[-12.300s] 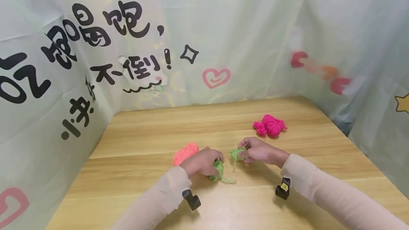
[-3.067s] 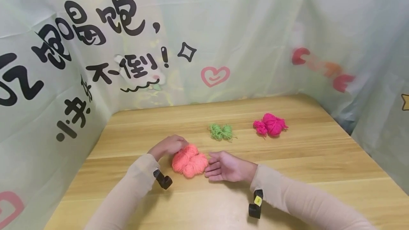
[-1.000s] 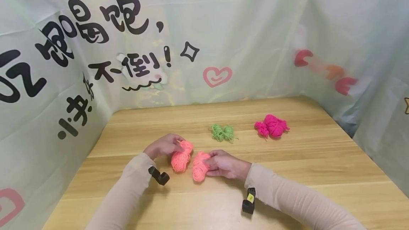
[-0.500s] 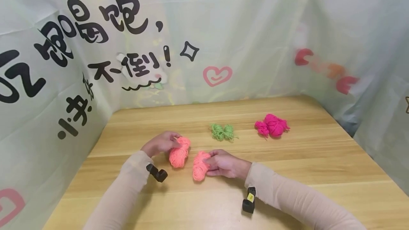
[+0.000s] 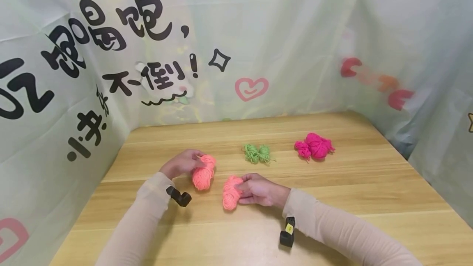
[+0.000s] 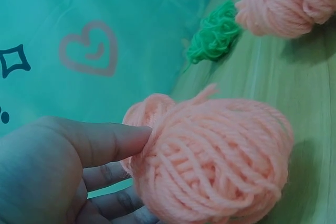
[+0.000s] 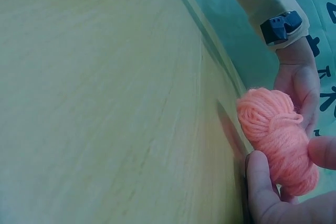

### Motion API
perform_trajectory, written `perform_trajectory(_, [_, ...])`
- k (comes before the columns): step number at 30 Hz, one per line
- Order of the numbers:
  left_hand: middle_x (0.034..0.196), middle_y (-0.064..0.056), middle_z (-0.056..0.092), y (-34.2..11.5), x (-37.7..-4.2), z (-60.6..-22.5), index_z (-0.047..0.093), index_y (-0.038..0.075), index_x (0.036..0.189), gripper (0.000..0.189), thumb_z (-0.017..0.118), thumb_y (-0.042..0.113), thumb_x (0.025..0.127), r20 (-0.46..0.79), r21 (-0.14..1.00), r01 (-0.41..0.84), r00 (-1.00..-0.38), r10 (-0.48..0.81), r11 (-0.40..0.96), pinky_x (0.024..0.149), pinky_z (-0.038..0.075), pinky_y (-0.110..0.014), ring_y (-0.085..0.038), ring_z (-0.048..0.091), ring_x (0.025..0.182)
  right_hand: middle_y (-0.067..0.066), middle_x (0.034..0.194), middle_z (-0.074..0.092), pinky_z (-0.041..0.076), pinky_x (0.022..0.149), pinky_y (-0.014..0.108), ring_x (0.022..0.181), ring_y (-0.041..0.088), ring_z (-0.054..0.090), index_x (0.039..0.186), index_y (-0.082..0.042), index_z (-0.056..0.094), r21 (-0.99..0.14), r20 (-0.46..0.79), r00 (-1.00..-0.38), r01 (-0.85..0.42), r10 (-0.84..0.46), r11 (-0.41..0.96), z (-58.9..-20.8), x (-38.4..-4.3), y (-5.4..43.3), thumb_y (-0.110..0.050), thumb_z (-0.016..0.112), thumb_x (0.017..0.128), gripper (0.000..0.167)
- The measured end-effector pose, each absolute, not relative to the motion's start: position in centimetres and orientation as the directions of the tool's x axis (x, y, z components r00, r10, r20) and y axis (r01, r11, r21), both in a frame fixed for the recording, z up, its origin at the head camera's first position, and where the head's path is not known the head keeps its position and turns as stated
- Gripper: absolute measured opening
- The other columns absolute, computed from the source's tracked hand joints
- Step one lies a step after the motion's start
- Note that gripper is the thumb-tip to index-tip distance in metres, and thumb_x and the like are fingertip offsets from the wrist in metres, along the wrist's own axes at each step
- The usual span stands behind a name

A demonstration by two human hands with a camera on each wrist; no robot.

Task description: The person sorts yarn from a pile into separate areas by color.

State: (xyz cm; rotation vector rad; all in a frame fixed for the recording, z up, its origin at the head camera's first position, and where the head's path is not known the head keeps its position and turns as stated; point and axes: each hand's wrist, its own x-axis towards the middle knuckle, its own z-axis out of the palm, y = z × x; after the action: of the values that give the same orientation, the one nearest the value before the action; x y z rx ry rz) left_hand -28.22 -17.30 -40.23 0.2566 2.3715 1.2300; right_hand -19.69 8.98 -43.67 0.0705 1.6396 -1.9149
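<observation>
My left hand pinches a coral yarn skein near its upper end, thumb on one side and fingers behind. In the left wrist view the skein looks narrow-waisted, with a short loose end on top. A second coral yarn skein is held at its side by my right hand, between thumb and fingers. In the right wrist view that skein sits between thumb and fingertips, partly covering the left hand behind it. A gap separates the two skeins.
Two small green yarn balls lie together farther back on the wooden table. To their right is a magenta yarn bundle with a smaller clump beside it. A printed cloth curtain rises behind the table and along both sides.
The left hand has drawn its coral skein left and slightly back, widening the gap between the skeins. The right hand and its skein stay put. Earlier, the green yarn was brought to the back.
</observation>
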Motion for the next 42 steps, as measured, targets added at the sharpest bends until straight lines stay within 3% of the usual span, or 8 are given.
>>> perform_trajectory(6, [0.108, -0.017, 0.06, -17.8, -28.4, -40.2, 0.049, -0.008, 0.133, 0.046, 0.062, 0.008, 0.091, -0.308, 0.818, -0.046, -0.877, 0.369, 0.574, 0.07, 0.05, -0.03, -0.02, 0.057, 0.084, 0.01, 0.092, 0.054, 0.055, 0.081, 0.039, 0.078, 0.02, 0.058, 0.116, 0.003, 0.04, -0.879, -0.415, -0.812, 0.475, -0.411, -0.05, -43.7, -19.7, 8.9, 0.001, 0.058, 0.091, 0.031])
perform_trajectory(13, [0.112, -0.017, 0.06, -18.4, -28.6, -40.1, 0.046, -0.009, 0.134, 0.05, 0.062, 0.01, 0.091, -0.305, 0.812, -0.05, -0.886, 0.35, 0.581, 0.077, 0.05, -0.032, -0.021, 0.057, 0.093, 0.012, 0.093, 0.055, 0.055, 0.081, 0.039, 0.078, 0.021, 0.058, 0.117, 0.004, 0.039, -0.879, -0.415, -0.812, 0.474, -0.411, -0.049, -43.6, -19.5, 8.9, 0.001, 0.058, 0.091, 0.032])
perform_trajectory(24, [0.105, -0.016, 0.059, -19.8, -28.8, -39.9, 0.043, -0.011, 0.134, 0.048, 0.059, 0.008, 0.093, -0.295, 0.843, -0.056, -0.88, 0.372, 0.535, 0.07, 0.05, -0.031, -0.017, 0.056, 0.081, 0.011, 0.093, 0.055, 0.055, 0.082, 0.04, 0.08, 0.021, 0.059, 0.117, 0.003, 0.039, -0.878, -0.415, -0.81, 0.476, -0.413, -0.051, -43.5, -19.6, 8.9, 0.0, 0.058, 0.091, 0.032])
perform_trajectory(42, [0.106, -0.017, 0.059, -21.9, -29.4, -40.5, 0.038, -0.013, 0.136, 0.05, 0.057, 0.006, 0.094, -0.302, 0.87, -0.111, -0.89, 0.341, 0.481, 0.075, 0.052, -0.031, -0.017, 0.059, 0.084, 0.011, 0.093, 0.057, 0.054, 0.083, 0.04, 0.08, 0.021, 0.059, 0.116, 0.003, 0.04, -0.878, -0.411, -0.809, 0.475, -0.42, -0.055, -43.4, -19.5, 8.9, 0.0, 0.058, 0.091, 0.031])
